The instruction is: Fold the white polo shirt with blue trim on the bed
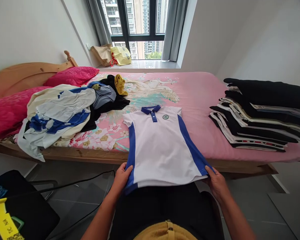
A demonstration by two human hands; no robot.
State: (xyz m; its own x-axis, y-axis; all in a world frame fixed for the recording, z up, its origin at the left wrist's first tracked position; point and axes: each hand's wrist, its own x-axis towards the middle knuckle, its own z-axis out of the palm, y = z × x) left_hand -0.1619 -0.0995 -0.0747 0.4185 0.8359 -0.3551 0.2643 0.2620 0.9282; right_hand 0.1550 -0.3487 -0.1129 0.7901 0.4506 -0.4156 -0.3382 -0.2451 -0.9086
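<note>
Left hand: my bare left hand (122, 176) pinches the blue side panel close to the hem, thumb on top, at the near left corner of the shirt.
Right hand: my bare right hand (217, 183) pinches the blue panel at the near right corner, thumb likewise on top.
Polo shirt: the white short-sleeved polo shirt with blue collar and side panels (162, 146) lies front up, collar far, its upper part on the bed and its hem held out past the near edge toward me; a round dark badge sits right of the placket.
Bed: a pink flower-and-bird-printed sheet (197, 90) covers it, with shiny crimson pillows (75, 75) by the wooden headboard (27, 71) at left.
Heap: a loose pile of white, blue, black and mustard clothes (65, 106) lies left of the shirt.
Stack: a tall pile of folded, mostly black and white garments (262, 116) stands at right.
Window sill: a brown paper bag (101, 55) stands just beside a pale yellow bag (121, 55), far left of centre.
</note>
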